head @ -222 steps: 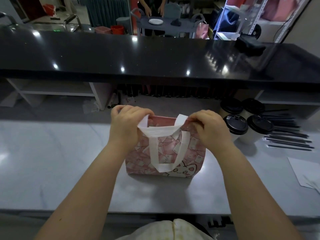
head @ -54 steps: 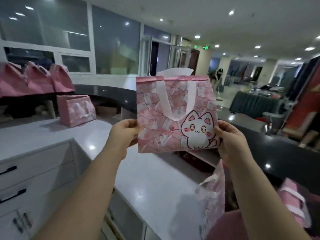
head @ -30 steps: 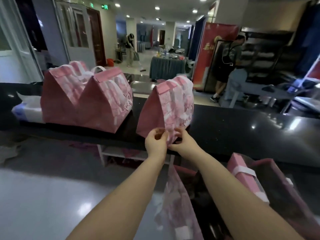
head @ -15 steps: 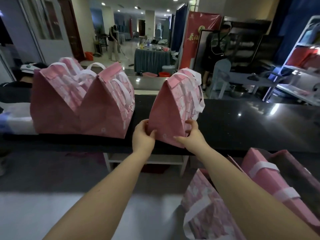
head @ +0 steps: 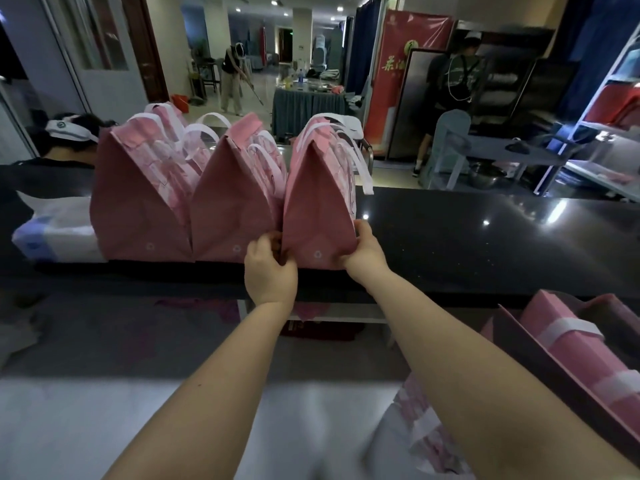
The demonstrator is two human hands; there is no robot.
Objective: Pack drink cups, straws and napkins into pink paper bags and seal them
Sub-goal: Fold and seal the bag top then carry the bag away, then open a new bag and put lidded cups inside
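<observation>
Black counter [head: 485, 244], busy hall behind: a pink paper bag [head: 318, 202] stands at the right end of a row, beside two other pink bags [head: 145, 202]. The left hand [head: 270, 271] pinches its lower left corner with curled fingers, and the right hand [head: 365, 252] grips its lower right edge. Yellow characters on a red banner [head: 391, 64] are too blurred to read.

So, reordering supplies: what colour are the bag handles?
White: the handles show best in the head view.

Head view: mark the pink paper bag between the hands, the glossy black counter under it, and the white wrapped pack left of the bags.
Pink paper bag [head: 318, 216]: head view, plain side panel.
Glossy black counter [head: 485, 244]: head view, bare top right of bags.
White wrapped pack [head: 65, 233]: head view, its front face.
</observation>
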